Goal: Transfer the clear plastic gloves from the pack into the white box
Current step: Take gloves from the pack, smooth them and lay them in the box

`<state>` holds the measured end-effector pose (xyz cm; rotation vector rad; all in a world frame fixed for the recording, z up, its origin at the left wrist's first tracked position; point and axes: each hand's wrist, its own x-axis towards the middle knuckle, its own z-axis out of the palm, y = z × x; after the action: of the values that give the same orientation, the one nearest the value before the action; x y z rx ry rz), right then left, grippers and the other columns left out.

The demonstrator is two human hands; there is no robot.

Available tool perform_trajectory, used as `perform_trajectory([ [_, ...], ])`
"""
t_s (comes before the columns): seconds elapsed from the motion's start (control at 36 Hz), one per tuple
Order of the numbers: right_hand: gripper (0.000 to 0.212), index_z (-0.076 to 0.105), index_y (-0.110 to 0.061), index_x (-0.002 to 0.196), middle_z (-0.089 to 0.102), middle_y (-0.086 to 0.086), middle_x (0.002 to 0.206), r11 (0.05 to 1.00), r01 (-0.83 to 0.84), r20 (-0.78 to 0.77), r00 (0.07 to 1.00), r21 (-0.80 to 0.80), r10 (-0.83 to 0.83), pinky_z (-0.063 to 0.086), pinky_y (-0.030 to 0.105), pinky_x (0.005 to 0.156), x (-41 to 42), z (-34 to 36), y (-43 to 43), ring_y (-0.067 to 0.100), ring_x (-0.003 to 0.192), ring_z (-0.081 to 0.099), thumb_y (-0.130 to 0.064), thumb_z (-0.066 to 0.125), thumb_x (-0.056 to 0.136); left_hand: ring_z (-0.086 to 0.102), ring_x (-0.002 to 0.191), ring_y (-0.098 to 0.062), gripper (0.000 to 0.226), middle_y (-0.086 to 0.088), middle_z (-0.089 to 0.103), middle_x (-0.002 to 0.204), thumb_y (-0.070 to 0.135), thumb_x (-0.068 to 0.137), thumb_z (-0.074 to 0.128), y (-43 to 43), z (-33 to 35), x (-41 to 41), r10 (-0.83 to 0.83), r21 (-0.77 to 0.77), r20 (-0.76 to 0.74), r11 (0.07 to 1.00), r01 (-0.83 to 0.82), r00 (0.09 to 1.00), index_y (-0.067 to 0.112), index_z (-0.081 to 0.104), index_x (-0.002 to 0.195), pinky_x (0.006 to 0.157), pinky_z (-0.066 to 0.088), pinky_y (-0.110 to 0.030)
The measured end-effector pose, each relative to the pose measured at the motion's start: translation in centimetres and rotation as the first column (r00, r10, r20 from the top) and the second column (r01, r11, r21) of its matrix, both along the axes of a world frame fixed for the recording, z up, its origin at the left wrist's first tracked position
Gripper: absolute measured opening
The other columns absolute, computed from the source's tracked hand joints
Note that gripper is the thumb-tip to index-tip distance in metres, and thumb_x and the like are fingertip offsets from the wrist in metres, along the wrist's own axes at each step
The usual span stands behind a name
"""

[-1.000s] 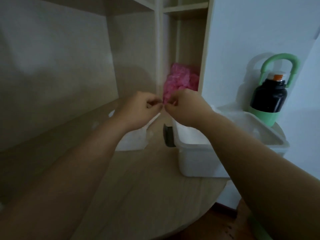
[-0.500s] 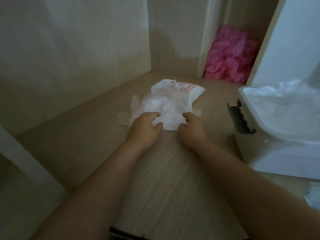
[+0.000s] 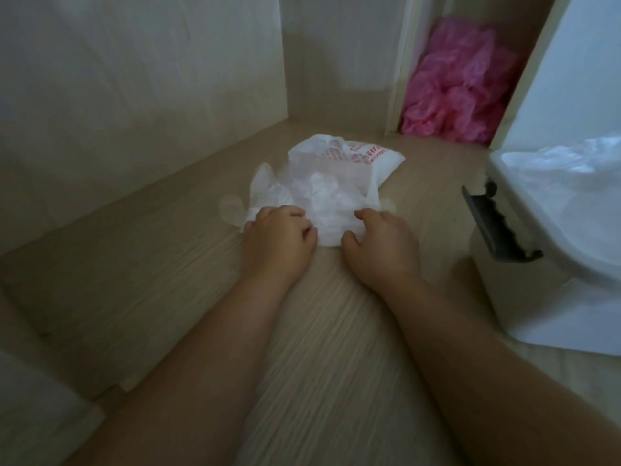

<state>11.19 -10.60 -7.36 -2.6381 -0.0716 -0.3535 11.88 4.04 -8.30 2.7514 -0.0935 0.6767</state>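
**Head view:** Both hands, seen raised and pinched together 1 s ago, are now lowered to the wooden desktop (image 3: pixel 302 331) & set on the clear plastic gloves (image 3: pixel 322 196). Little has shifted vs. 0.5 s ago. The left hand (image 3: pixel 277 235) is curled onto the heap's near-left corner. On the right hand (image 3: pixel 379 243), thumb & forefinger are closed round the near-right edge. A fresh pick-up is judged to be starting.

The gloves are seen as a crumpled, cloudy, see-thru heap spilling from the pack (image 3: pixel 353 166), a white bag w/ red print lying flat beyond the hands. The white box (image 3: pixel 537 297) stands open at right, apart from the heap. Clear plastic is already inside it, so the transfer is judged partly done.
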Motion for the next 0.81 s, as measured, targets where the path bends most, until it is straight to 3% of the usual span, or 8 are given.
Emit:
perform_trajectory([
  [0.14, 0.056, 0.037, -0.028, 0.142, 0.041, 0.0, 0.145, 0.995, -0.063, -0.056, 0.997, -0.083, 0.058, 0.023, 0.039, 0.104, -0.1, 0.1, 0.0, 0.023, 0.132, 0.036, -0.048, 0.044, 0.091, 0.062, 0.096, -0.023, 0.012, -0.001, 0.071, 0.098, 0.019, 0.084, 0.065, 0.4, -0.2, 0.3, -0.07, -0.218, 0.087, 0.972, 0.087, 0.994, 0.014, 0.076, 0.084, 0.086, 0.047, -0.036],
  [0.25, 0.065, 0.032, -0.028, 0.144, 0.041, 0.0, 0.146, 0.996, -0.068, -0.047, 0.996, 0.051, 0.07, 0.022, 0.04, 0.106, -0.2, 0.2, -0.2, 0.021, 0.133, 0.036, -0.055, 0.047, 0.088, 0.062, 0.09, -0.011, 0.006, 0.004, 0.068, 0.094, 0.014, 0.082, 0.07, 0.5, 0.3, -0.3, -0.071, -0.466, 0.146, 0.875, 0.132, 0.987, 0.012, 0.075, 0.086, 0.08, 0.043, -0.017],
  [0.39, 0.082, 0.024, -0.025, 0.148, 0.036, 0.0, 0.149, 0.971, -0.092, -0.029, 0.994, 0.221, 0.101, 0.027, 0.046, 0.11, -0.5, 0.3, -0.6, 0.02, 0.135, 0.036, -0.061, 0.056, 0.082, 0.054, 0.077, 0.008, 0.01, 0.019, 0.063, 0.086, 0.018, 0.085, 0.067, 0.3, 0.9, -0.5, -0.064, -0.658, 0.147, 0.739, 0.146, 0.987, 0.027, 0.066, 0.081, 0.071, 0.039, -0.004],
  [0.47, 0.092, 0.019, -0.024, 0.149, 0.039, -0.002, 0.147, 0.954, -0.116, -0.023, 0.992, 0.278, 0.127, 0.027, 0.045, 0.11, -0.8, 0.4, -0.7, 0.019, 0.134, 0.038, -0.062, 0.062, 0.076, 0.053, 0.078, 0.01, 0.022, 0.019, 0.061, 0.081, 0.015, 0.089, 0.063, -0.1, 1.4, -0.8, -0.079, -0.723, 0.209, 0.658, 0.209, 0.975, 0.032, 0.057, 0.075, 0.07, 0.038, -0.004],
  [0.58, 0.101, 0.014, -0.024, 0.149, 0.043, -0.003, 0.145, 0.947, -0.127, -0.03, 0.989, 0.294, 0.142, 0.027, 0.043, 0.111, -0.9, 0.2, -0.8, 0.02, 0.131, 0.042, -0.062, 0.067, 0.072, 0.055, 0.078, 0.0, 0.018, 0.012, 0.06, 0.085, 0.018, 0.092, 0.059, 0.1, 1.5, -0.7, 0.007, -0.851, 0.25, 0.479, 0.216, 0.968, 0.031, 0.054, 0.079, 0.075, 0.045, -0.018],
  [0.69, 0.1, 0.012, -0.026, 0.149, 0.055, -0.006, 0.128, 0.947, -0.128, -0.054, 0.987, 0.295, 0.151, 0.03, 0.044, 0.108, -0.8, 0.2, -0.8, 0.017, 0.12, 0.052, -0.063, 0.065, 0.073, 0.056, 0.079, -0.007, 0.014, 0.003, 0.059, 0.092, 0.017, 0.093, 0.056, 0.5, 2.3, -0.4, 0.087, -0.976, 0.169, 0.155, 0.155, 0.982, 0.026, 0.053, 0.083, 0.061, 0.052, -0.023],
  [0.75, 0.092, 0.018, -0.027, 0.147, 0.058, -0.007, 0.124, 0.962, -0.128, -0.073, 0.986, 0.241, 0.15, 0.029, 0.044, 0.108, -0.9, 0.2, -0.7, 0.017, 0.118, 0.052, -0.062, 0.062, 0.076, 0.059, 0.082, -0.011, 0.011, 0.0, 0.061, 0.094, 0.017, 0.09, 0.062, 0.6, 2.5, -0.1, -0.009, -0.992, 0.121, 0.043, 0.122, 0.993, 0.022, 0.054, 0.085, 0.059, 0.051, -0.023],
  [0.81, 0.074, 0.034, -0.027, 0.139, 0.061, -0.006, 0.122, 0.974, -0.131, -0.063, 0.987, 0.186, 0.145, 0.029, 0.042, 0.107, -0.7, 0.1, -0.7, 0.018, 0.116, 0.054, -0.061, 0.059, 0.078, 0.061, 0.085, -0.017, 0.019, -0.007, 0.064, 0.102, 0.014, 0.085, 0.069, 0.6, 2.2, 0.0, -0.149, -0.998, 0.067, -0.007, 0.067, 0.987, 0.017, 0.055, 0.097, 0.058, 0.05, -0.025],
])
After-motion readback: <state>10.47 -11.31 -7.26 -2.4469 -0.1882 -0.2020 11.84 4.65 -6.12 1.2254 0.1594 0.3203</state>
